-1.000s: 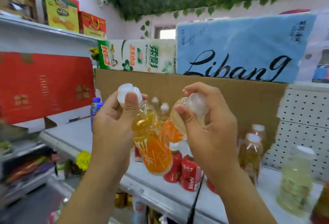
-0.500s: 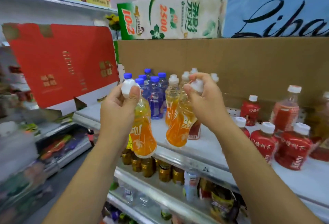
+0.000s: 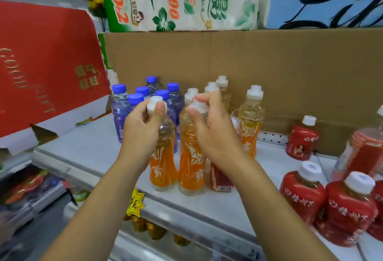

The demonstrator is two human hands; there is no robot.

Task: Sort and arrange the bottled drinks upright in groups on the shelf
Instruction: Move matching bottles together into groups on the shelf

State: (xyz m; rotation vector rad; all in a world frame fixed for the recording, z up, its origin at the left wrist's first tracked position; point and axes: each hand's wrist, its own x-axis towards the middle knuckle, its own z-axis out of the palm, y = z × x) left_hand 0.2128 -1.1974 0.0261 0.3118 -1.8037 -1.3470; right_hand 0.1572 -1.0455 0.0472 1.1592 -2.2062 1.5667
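Observation:
My left hand pinches the white cap of an orange-labelled bottle that stands upright near the front of the grey shelf. My right hand grips the neck of a second orange bottle standing right beside it. Behind them stand more orange bottles with white caps. A cluster of blue-capped bottles stands to the left of these. Red-labelled bottles sit at the right, some leaning.
A brown cardboard sheet backs the shelf, with tissue packs on top. A red box leans at the left. A lower shelf holds more bottles under the front edge, by a yellow star price tag.
Both hands moved forward and down with the two orange bottles; the bottles went from hanging in the air in front of the shelf to standing upright on it, side by side.

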